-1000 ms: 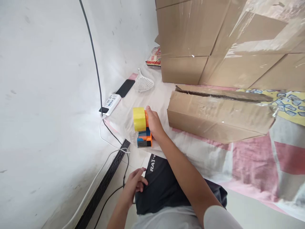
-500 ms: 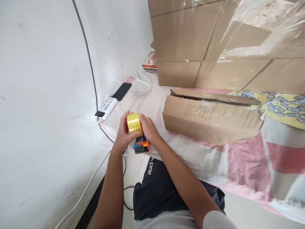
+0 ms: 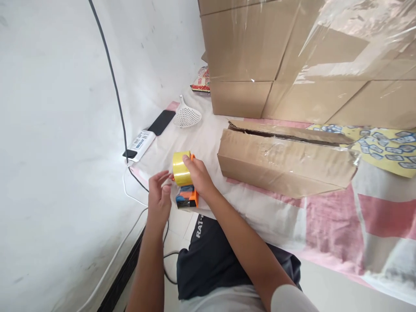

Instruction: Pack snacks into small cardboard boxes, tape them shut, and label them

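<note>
In the head view, an orange plastic dispenser with yellow tape (image 3: 182, 173) is grasped by the right hand (image 3: 199, 175) near the pink-and-white cloth's (image 3: 208, 138) edge, partly hidden; the left hand (image 3: 159, 197) is loosely opened, its contact unclear.

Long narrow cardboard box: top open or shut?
Partly open: a dark slit runs along the top of the long narrow cardboard box. Cannot tell what's inside.

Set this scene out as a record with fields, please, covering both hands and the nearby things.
Right hand: holds orange dispenser, thumb over yellow tape roll
Left hand: beside the roll, partly curled; contact unclear
Long cardboard box: right of the hands, on patterned cloth
Large carton: behind the long box
White perforated scoop: on the cloth, beyond the roll
</note>
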Motion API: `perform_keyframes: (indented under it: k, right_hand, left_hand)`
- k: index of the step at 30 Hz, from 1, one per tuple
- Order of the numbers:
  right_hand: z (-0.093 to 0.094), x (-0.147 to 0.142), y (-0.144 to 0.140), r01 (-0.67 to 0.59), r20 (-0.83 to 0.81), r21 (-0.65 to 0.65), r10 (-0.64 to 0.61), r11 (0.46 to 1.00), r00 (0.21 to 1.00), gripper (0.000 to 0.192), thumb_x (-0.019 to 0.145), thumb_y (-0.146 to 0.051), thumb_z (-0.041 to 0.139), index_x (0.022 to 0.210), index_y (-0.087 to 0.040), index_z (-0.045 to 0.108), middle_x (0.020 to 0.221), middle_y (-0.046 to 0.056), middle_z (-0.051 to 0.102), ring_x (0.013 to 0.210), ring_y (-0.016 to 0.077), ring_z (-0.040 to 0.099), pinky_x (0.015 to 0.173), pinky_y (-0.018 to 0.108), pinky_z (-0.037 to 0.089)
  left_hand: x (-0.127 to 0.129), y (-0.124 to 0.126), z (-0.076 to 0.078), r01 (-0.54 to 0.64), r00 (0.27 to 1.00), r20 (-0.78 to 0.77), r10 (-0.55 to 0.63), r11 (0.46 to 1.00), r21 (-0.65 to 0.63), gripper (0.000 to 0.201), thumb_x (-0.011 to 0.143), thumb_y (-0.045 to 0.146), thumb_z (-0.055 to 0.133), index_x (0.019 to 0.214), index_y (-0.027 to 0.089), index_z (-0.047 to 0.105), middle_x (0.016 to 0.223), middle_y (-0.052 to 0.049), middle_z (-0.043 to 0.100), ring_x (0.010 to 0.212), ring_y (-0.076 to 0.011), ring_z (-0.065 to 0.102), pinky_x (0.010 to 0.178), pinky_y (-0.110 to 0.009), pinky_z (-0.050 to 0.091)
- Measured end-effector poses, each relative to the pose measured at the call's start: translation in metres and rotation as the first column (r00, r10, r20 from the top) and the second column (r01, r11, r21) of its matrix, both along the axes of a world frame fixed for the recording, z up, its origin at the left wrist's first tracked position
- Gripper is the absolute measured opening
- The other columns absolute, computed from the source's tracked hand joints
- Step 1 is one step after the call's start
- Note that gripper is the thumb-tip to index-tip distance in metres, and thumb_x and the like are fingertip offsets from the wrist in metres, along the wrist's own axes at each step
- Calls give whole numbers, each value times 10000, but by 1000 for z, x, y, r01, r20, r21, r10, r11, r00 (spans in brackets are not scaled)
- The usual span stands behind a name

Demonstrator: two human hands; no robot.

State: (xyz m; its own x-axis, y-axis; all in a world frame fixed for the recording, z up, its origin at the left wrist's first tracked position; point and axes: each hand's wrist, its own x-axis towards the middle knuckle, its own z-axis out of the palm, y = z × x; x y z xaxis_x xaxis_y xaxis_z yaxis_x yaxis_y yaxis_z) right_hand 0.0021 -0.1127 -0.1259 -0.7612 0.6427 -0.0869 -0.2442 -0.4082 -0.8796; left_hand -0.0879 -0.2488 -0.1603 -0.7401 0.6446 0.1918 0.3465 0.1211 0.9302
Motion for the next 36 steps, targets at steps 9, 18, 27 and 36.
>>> perform_keyframes:
  k: [9,18,27,36]
  right_hand:
    - [-1,-1,-9,-14,-23,155,17,988,1000,343,834,-508,755,899,-191,640,777,27,716,753,188,740,646,244,565]
    - [2,-3,-9,20,-14,108,-19,994,1000,306,856,-462,723,906,-190,592,712,9,673,661,180,724,593,253,569]
    - [5,-1,-8,34,-18,84,-33,996,999,415,800,-546,778,898,-191,587,678,-10,643,624,164,697,599,258,575]
    - [4,-2,-9,61,0,106,-62,992,998,396,815,-539,762,889,-191,589,670,-15,629,599,158,682,588,259,564]
  left_hand:
    - [61,-47,-14,39,936,350,41,975,-217,396,796,548,749,712,174,647,610,-8,626,618,-141,591,623,-251,486]
    - [77,-53,-1,7,868,492,73,987,-158,460,727,612,768,667,174,642,583,23,541,480,-64,372,443,-203,274]
    - [76,-52,-7,185,827,557,-79,973,-136,482,753,667,740,739,191,670,459,37,470,473,-95,350,474,-219,286]
    - [67,-68,-15,175,899,429,-84,969,-177,327,756,525,785,776,199,776,977,-105,773,931,-241,679,870,-356,518]
